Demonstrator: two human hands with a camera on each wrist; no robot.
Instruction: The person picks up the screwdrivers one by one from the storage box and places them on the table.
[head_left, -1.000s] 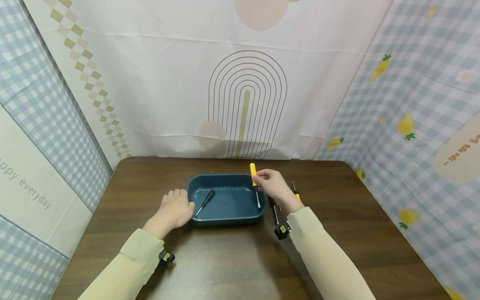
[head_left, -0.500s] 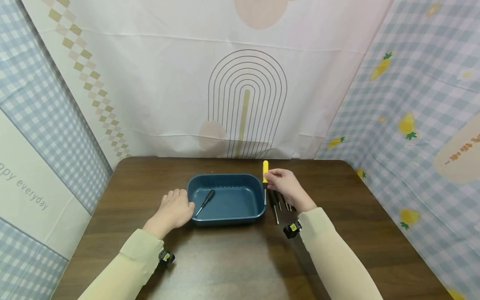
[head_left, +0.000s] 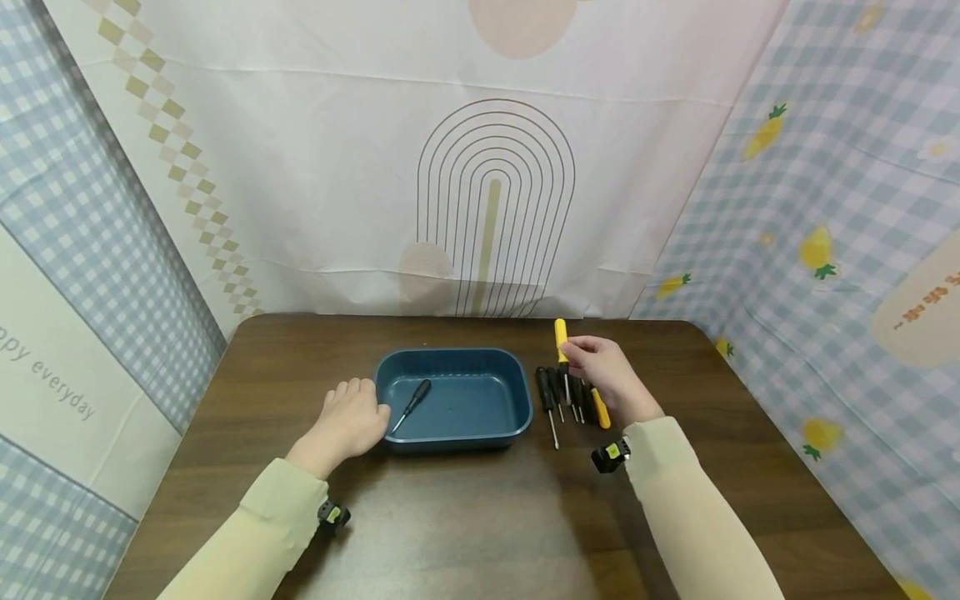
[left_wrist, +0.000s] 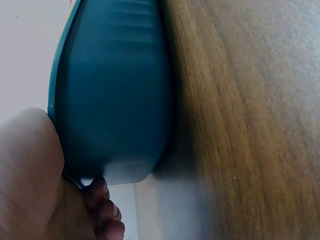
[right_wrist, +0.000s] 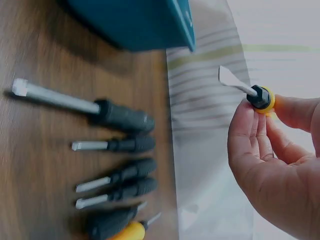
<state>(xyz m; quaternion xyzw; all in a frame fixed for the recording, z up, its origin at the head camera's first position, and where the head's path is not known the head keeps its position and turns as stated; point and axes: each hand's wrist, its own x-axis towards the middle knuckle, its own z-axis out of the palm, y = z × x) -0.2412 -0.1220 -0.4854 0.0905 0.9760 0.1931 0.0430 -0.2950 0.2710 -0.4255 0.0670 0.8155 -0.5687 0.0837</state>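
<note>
My right hand (head_left: 606, 371) pinches a yellow-handled screwdriver (head_left: 562, 333) between thumb and fingers, handle up and flat tip down. It hangs over a row of screwdrivers, and the right wrist view shows the flat blade (right_wrist: 232, 80) pointing away from the palm. At the left end of the blue plastic tray (head_left: 457, 438), my left hand (head_left: 348, 421) grips the rim, its curled fingers (left_wrist: 107, 212) showing past the corner in the left wrist view. Inside the tray lies one small black screwdriver (head_left: 412, 405), slanting near the left wall.
To the right of the tray, several black-handled screwdrivers (right_wrist: 125, 117) lie side by side on the brown wooden table (head_left: 450, 517). Another yellow-handled screwdriver (head_left: 601, 408) ends the row, close under my right wrist. A patterned cloth (head_left: 337, 183) hangs behind the table's far edge.
My right hand has carried the yellow screwdriver rightward, from above the tray's right end to over the row of screwdrivers. The left hand and the tray have stayed in place.
</note>
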